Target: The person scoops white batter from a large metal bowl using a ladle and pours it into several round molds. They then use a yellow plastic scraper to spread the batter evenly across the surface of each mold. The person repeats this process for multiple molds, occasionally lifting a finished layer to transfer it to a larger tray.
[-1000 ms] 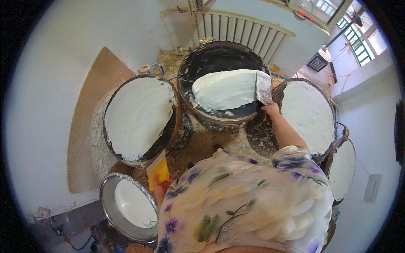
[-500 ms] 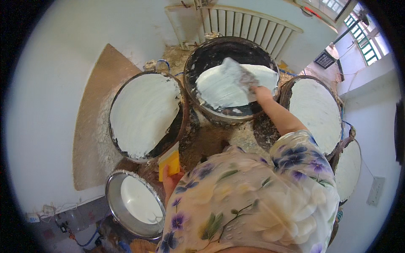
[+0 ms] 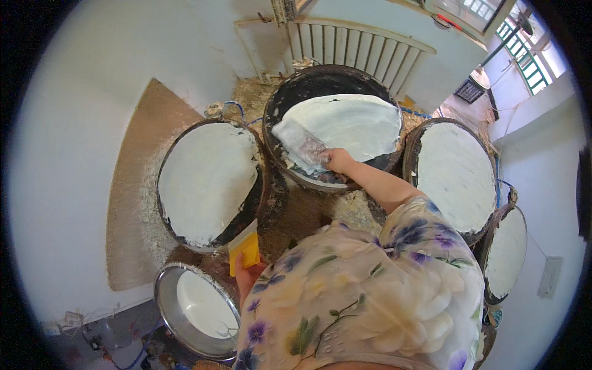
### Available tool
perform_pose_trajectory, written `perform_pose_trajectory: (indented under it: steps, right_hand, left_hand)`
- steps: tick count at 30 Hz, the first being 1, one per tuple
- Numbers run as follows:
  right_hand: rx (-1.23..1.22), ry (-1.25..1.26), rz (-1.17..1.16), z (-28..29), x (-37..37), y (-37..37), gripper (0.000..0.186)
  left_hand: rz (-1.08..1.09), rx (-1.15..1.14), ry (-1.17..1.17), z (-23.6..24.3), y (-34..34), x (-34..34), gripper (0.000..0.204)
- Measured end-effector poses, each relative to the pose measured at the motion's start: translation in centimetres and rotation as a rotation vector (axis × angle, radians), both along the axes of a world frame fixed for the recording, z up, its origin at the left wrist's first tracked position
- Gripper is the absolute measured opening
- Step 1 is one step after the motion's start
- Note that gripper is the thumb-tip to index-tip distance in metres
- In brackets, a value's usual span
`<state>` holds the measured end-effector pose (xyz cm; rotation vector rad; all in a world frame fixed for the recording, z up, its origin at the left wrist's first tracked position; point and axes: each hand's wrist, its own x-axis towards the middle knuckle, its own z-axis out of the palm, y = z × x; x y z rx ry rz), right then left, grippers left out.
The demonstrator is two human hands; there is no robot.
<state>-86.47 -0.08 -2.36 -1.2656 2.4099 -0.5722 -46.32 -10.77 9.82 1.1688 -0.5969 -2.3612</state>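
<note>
We see the round black pan (image 3: 330,78) ahead, a white layer (image 3: 354,117) spread inside it. The steel bowl (image 3: 168,297) sits lower left. Our right hand's fingers (image 3: 335,161) wrap around a flat scraper (image 3: 308,147), at the layer's left part; our left hand's fingers (image 3: 242,267) grip a yellow scraper (image 3: 246,248) near the bowl.

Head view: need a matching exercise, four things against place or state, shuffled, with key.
Things
1. yellow scraper
2. white-smeared scraper
3. metal bowl
4. slatted frame

Place or state
A. lower left, white paste inside
B. beyond the middle pan
C. in the left hand
D. in the right hand

Pairs: 1-C, 2-D, 3-A, 4-B
</note>
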Motion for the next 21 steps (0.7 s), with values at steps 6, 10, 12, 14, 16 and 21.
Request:
perform_pose_trajectory:
  steps: [6,10,12,14,16,21]
  right_hand:
    - [0.282,0.243,-0.113,1.6,-5.7,1.0,0.026]
    - [0.330,0.262,-0.522,1.4,-11.9,9.4,0.027]
    - [0.190,0.212,-0.598,0.8,-13.0,14.4,0.027]
    - [0.264,0.138,-0.639,-0.6,-13.6,15.5,0.029]
    - [0.051,-0.210,-0.925,-1.6,-13.2,13.8,0.038]
    - [-0.517,-1.161,-0.653,0.0,-7.2,2.9,0.023]
  left_hand:
    - [0.048,0.219,0.113,-0.3,0.2,-0.8,0.041]
    - [0.066,0.145,0.024,-0.8,-0.1,0.0,0.040]
    - [0.047,0.117,0.000,-1.1,-0.3,0.5,0.040]
    - [0.046,0.062,-0.101,-1.3,-0.3,0.9,0.039]
    - [0.137,0.153,-0.028,-1.4,0.0,1.0,0.039]
    - [0.123,0.198,0.006,-1.5,0.1,0.2,0.038]
